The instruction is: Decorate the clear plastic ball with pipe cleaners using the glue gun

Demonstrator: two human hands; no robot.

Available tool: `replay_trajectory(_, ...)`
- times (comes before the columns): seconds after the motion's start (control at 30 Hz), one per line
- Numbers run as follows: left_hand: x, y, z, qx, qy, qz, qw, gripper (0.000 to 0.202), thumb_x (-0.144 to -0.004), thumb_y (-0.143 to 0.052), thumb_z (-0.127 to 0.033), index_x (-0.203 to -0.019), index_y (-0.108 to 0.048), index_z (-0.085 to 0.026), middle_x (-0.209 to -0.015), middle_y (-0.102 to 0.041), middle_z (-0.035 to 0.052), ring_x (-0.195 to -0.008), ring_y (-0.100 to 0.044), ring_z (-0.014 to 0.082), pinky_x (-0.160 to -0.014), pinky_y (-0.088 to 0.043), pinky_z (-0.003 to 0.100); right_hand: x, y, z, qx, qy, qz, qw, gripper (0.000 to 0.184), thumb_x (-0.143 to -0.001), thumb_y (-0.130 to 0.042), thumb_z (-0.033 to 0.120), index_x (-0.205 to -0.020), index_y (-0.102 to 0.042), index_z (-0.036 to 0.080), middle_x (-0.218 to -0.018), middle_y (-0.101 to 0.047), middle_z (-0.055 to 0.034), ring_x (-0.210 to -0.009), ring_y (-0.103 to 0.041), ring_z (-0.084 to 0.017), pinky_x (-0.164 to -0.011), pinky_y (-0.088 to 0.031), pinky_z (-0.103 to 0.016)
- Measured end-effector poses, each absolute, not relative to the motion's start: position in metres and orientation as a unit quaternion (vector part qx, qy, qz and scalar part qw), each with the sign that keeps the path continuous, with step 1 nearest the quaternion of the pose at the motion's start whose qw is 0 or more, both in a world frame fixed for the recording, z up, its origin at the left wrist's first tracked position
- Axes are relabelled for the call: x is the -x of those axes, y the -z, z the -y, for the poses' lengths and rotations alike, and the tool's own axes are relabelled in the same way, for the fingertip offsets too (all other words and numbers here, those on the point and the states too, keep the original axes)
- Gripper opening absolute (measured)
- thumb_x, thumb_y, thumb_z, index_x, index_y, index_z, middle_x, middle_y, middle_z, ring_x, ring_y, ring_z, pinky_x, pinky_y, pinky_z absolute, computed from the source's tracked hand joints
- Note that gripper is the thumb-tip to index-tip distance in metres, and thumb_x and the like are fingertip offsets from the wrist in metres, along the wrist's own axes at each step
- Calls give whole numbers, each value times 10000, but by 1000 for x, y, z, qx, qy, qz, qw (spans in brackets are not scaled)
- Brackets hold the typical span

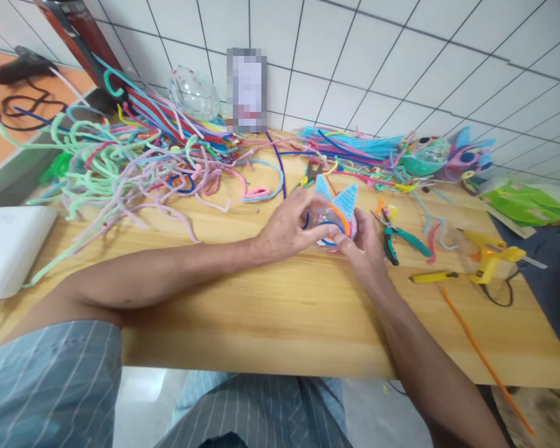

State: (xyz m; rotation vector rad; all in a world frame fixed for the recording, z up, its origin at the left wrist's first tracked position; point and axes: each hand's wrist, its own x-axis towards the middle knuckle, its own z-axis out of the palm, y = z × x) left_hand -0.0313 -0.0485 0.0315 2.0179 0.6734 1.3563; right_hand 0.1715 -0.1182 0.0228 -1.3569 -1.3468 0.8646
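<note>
Above the middle of the table, both my hands are closed around a clear plastic ball trimmed with pipe cleaners. Two light-blue pointed ears stick up from its top, and an orange pipe cleaner curves across it. My left hand grips the ball from the left, its thumb along a dark-blue pipe cleaner at the front. My right hand holds the right side, thumb at the front near the left thumb. Fingers behind the ball are partly hidden.
Green-handled pliers, a yellow cutter knife and a yellow glue gun lie to the right. Heaped pipe cleaners fill the back left. A phone leans on the tiled wall. A white box sits at far left.
</note>
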Motion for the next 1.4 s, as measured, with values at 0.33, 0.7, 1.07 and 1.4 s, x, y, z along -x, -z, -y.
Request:
replay_trajectory(0.33,35,-28,29,-699,-544,-303,351,437,-1073,-529,-639,-899,-571,-241,-825,-613,13,-777,-561,178,-783,-510,351,-173,-18,116,562,-329,565,507,669,-868,-789,571,-1409,-554,256,-1421,-686,-120,-1281,-690,-298,-1153,-540,-523)
replay_trajectory(0.7,28,-14,18,-592,-555,-392,434,300,-1076,-611,-394,-864,-486,-223,-780,-471,-46,-741,-457,127,-744,-428,276,-181,-13,114,544,-338,561,525,557,-897,-762,526,-1365,-603,268,-1373,-726,-78,-1259,-704,-285,-1085,-589,-482)
replay_trajectory(1.07,28,-12,44,-716,-441,-357,406,482,-1014,-638,-600,-1238,-607,-174,-1101,-670,79,-998,-622,219,-934,-528,390,-177,-15,113,537,-337,544,550,574,-859,-776,559,-1322,-622,256,-1347,-736,-104,-1256,-704,-323,-1106,-579,-538)
replay_trajectory(1.4,27,-19,50,-746,-367,-347,435,608,-938,-717,-665,-1291,-638,-176,-1163,-691,117,-1032,-654,269,-882,-571,422,-173,-8,114,523,-360,556,537,807,-848,-810,649,-1494,-526,258,-1554,-629,-148,-1416,-639,-323,-1223,-514,-541)
